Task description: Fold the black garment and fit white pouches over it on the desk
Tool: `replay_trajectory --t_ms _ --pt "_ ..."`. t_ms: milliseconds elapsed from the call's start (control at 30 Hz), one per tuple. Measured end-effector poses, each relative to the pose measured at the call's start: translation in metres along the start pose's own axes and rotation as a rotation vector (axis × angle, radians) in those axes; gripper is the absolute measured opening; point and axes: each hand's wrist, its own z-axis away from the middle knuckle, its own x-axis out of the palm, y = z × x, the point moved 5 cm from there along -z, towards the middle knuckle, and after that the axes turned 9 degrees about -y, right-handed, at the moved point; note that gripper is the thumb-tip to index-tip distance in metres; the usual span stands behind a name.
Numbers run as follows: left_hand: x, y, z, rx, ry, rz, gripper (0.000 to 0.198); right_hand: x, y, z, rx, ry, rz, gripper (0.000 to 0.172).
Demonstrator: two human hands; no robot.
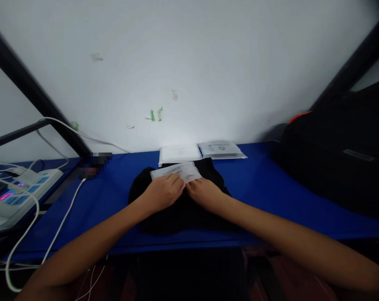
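A frosted plastic zip bag [187, 168] with dark lettering lies tilted above a bunched black cloth item [179, 217] on the blue table. My left hand [166, 191] is closed on the bag's near edge, its fingers curled over the plastic. Close beside it, my right hand [205, 193] is closed at the bag's right end, where the film partly covers the fingertips. Whether those fingers are inside the bag or under it, I cannot tell. Both hands rest over the black cloth, which looks soft and folded.
Against the wall lie a white zip bag [178, 154] and a second printed zip bag [222, 149] with something dark inside. A large black bag [336, 154] fills the right side. On the left are a white power strip [32, 196], a blurred-out dark object [97, 164] and loose white cables [64, 221].
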Motion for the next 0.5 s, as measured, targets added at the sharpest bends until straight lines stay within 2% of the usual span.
replay_trajectory --t_ms 167,267,367,500 --pt "0.009 -0.001 0.006 -0.109 -0.116 0.153 0.017 0.001 0.003 -0.001 -0.06 0.032 0.022 0.019" --pt "0.011 0.001 0.014 -0.122 -0.172 0.317 0.037 -0.004 0.001 0.011 -0.271 0.197 0.079 0.023" --pt "0.019 0.004 0.025 -0.103 -0.261 0.377 0.047 -0.009 0.002 0.03 -0.496 0.397 0.14 0.025" --pt "0.037 0.005 0.038 -0.091 -0.395 0.337 0.067 -0.014 0.01 0.046 -0.617 0.469 0.087 0.022"
